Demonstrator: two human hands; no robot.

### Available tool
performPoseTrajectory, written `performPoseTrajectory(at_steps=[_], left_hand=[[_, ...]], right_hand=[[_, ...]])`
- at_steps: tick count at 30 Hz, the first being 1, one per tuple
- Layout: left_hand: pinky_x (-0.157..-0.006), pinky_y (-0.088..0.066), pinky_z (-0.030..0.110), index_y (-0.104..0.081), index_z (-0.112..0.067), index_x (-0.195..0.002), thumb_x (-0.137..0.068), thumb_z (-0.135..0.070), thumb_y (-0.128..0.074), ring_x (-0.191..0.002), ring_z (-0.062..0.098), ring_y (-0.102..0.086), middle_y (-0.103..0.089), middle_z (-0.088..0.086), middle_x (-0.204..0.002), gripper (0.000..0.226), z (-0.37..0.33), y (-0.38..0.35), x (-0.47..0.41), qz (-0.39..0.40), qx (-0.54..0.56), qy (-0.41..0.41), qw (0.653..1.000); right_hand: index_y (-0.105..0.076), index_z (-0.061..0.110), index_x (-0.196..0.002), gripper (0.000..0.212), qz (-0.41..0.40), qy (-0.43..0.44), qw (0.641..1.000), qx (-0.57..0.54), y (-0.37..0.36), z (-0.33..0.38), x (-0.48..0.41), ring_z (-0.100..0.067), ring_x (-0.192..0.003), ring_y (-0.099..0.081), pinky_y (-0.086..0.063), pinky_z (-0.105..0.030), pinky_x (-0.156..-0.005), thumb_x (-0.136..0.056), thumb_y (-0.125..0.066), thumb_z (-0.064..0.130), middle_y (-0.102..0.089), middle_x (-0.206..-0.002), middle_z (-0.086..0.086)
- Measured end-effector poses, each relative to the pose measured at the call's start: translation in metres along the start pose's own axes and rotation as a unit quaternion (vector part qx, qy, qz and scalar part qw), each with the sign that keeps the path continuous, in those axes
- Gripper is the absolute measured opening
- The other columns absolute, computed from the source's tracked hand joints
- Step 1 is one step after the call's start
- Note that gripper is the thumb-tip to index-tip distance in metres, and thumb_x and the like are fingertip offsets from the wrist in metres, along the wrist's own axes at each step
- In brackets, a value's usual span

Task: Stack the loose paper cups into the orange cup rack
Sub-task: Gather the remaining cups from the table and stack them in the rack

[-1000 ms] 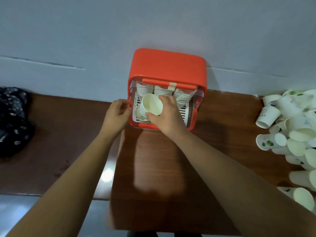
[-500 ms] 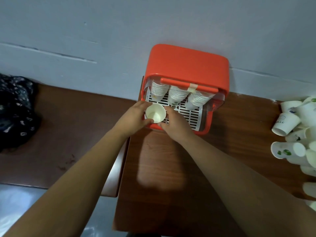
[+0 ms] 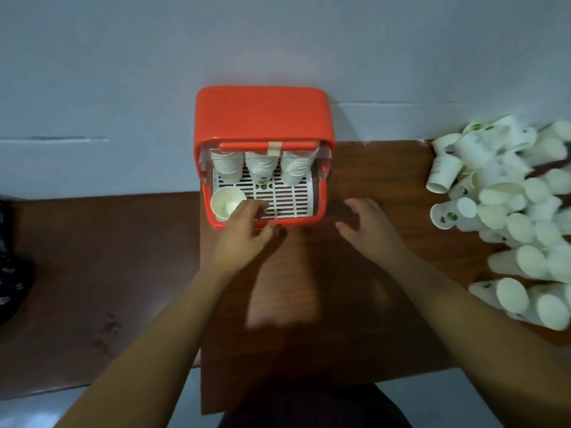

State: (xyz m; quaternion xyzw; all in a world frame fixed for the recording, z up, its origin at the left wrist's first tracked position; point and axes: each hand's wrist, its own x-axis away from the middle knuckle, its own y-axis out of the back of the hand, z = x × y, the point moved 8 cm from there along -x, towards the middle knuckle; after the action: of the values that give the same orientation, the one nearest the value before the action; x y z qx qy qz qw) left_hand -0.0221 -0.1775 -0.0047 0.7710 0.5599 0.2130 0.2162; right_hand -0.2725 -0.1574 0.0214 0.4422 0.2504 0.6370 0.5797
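Paper cup (image 3: 227, 203) stands in orange rack (image 3: 262, 115); print on loose cups (image 3: 443, 173) unreadable.

I get dim, flat light; pale glare on the table (image 3: 355, 304) toward 6 o'clock, cups (image 3: 525, 257) at 3 o'clock smeared by blur.

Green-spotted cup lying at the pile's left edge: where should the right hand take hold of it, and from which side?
Probably across the side wall of the green-spotted cup, right hand coming from above-left. It lies on its side with the wall bare on top, table free to its left, other cups crowding its right.
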Motion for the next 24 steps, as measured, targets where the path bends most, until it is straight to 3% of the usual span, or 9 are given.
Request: performPoseTrajectory(at_steps=[2,5,11,14,17,24], left_hand=[[-0.087,-0.05,0.035,-0.06,-0.012,-0.116,-0.089,-0.02,-0.067,-0.098,0.018,-0.059,-0.059,0.003,-0.106,0.029,-0.03,-0.032,-0.009,0.04,-0.018,-0.038,0.998],[-0.082,-0.039,0.021,-0.062,-0.01,-0.114,-0.089,-0.014,-0.067,-0.096,0.019,-0.057,-0.06,0.004,-0.103,0.026,-0.076,-0.085,-0.026,0.106,-0.042,-0.09,0.989],[-0.088,-0.03,0.015,-0.06,-0.008,-0.122,-0.088,-0.022,-0.071,-0.109,0.023,-0.056,-0.059,0.008,-0.116,0.038,-0.156,-0.199,-0.077,0.152,-0.044,-0.094,0.983],[-0.092,-0.034,0.021,-0.049,-0.018,-0.138,-0.09,-0.034,-0.069,-0.123,0.014,-0.048,-0.046,0.0,-0.138,0.054,-0.197,-0.258,-0.106,0.169,-0.054,-0.054,0.983],[-0.096,-0.039,0.025,-0.043,-0.017,-0.143,-0.085,-0.036,-0.074,-0.127,0.019,-0.047,-0.042,0.003,-0.143,0.068,-0.232,-0.306,-0.134,0.164,-0.047,-0.049,0.984],[-0.1,-0.047,0.046,-0.043,-0.015,-0.143,-0.069,-0.044,-0.085,-0.128,0.03,-0.044,-0.043,0.008,-0.141,0.09,-0.242,-0.394,-0.157,0.196,-0.115,-0.045,0.973]], right_hand=[[-0.05,0.014,-0.138,0.054,-0.022,-0.053,0.998,0.019,0.034,-0.055,0.015,-0.021,-0.124,-0.051,-0.043,-0.035,-0.103,-0.09,-0.067,0.032,-0.05,-0.135,-0.007],[-0.052,0.011,-0.134,0.052,-0.072,-0.111,0.991,0.035,0.084,-0.125,0.033,-0.025,-0.12,-0.052,-0.04,-0.032,-0.097,-0.089,-0.07,0.03,-0.052,-0.13,-0.011],[-0.054,0.007,-0.133,0.053,-0.139,-0.136,0.979,0.055,0.16,-0.222,0.042,-0.031,-0.116,-0.052,-0.04,-0.035,-0.097,-0.085,-0.072,0.022,-0.051,-0.129,-0.018],[-0.051,0.007,-0.135,0.057,-0.161,-0.127,0.977,0.05,0.186,-0.254,0.037,-0.03,-0.118,-0.05,-0.039,-0.035,-0.1,-0.085,-0.072,0.023,-0.047,-0.132,-0.017],[-0.047,0.005,-0.137,0.063,-0.182,-0.111,0.976,0.046,0.203,-0.281,0.022,-0.03,-0.123,-0.046,-0.033,-0.026,-0.1,-0.084,-0.073,0.028,-0.044,-0.134,-0.018],[-0.034,0.011,-0.148,0.076,-0.16,-0.138,0.977,0.037,0.202,-0.32,-0.034,-0.038,-0.126,-0.042,-0.04,-0.045,-0.102,-0.088,-0.061,0.051,-0.038,-0.138,-0.02]])
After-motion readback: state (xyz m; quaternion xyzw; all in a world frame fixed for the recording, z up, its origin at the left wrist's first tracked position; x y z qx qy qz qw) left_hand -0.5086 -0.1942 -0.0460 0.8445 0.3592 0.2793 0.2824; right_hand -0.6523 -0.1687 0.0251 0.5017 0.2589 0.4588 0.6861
